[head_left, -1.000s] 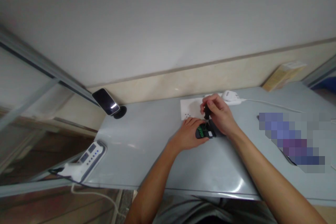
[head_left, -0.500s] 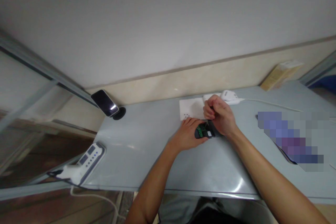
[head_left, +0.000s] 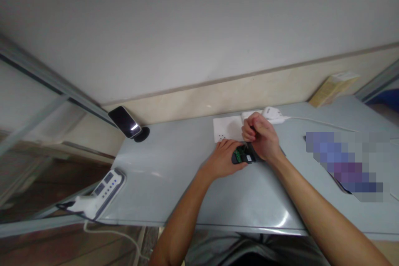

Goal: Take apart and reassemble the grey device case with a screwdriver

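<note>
A small black device [head_left: 244,156] with a green circuit board showing lies opened on the pale blue table [head_left: 174,183]. My left hand [head_left: 225,158] rests on the table and grips the device's left side with curled fingers. My right hand [head_left: 262,137] is closed in a fist just above the device, wrapped round a dark tool whose tip points down into it; most of the tool is hidden by the fingers. A white sheet of paper [head_left: 226,129] with small dark specks lies just behind both hands.
A phone [head_left: 124,121] leans on a black stand at the table's back left. A white power strip [head_left: 102,191] sits on the left front corner. A white plug and cable [head_left: 274,114] lie behind my right hand, a yellowish box [head_left: 335,87] at the back right.
My right hand has dropped lower and closed tighter round the dark tool, which showed more a second ago. My left hand stays on the device.
</note>
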Demonstrator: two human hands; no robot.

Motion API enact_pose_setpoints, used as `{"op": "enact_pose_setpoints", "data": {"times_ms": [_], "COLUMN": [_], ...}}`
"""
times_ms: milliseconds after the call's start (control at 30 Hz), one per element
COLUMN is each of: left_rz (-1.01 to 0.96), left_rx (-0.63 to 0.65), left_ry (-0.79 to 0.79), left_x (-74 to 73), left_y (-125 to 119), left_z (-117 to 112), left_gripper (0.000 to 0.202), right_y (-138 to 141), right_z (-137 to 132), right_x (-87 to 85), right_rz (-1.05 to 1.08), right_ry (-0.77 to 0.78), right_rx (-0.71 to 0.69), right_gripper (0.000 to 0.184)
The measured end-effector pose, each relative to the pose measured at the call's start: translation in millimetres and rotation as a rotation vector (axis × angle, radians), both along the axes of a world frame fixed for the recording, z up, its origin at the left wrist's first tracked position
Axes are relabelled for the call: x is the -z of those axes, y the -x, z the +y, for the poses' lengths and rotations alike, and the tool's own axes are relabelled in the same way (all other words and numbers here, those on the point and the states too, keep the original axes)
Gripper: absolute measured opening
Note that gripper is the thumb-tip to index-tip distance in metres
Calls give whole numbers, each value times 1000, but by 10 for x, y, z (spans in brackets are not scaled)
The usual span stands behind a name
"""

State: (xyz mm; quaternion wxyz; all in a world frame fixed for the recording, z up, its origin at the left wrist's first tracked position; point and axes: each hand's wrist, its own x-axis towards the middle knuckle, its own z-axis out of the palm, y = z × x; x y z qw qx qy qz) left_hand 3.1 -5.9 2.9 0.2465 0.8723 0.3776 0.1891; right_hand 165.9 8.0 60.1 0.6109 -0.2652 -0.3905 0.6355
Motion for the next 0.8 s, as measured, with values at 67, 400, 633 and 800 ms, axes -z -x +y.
{"op": "enact_pose_setpoints", "data": {"times_ms": [67, 400, 633, 800], "left_rz": [-1, 10, 8, 16], "left_rx": [0, -1, -9, -6], "left_ry": [5, 22, 15, 4], "left_x": [8, 7, 0, -25], "left_y": [1, -7, 1, 6], "left_z": [2, 7, 3, -15], "left_gripper": [55, 55, 55, 52], "right_y": [-7, -10, -12, -14], "right_z": [2, -5, 2, -9], "right_x": [-7, 5, 2, -9], "right_rz": [-10, -32, -4, 4], "right_ry": [0, -23, -39, -20], "right_rx": [10, 23, 36, 29], "right_gripper": [44, 45, 41, 42]}}
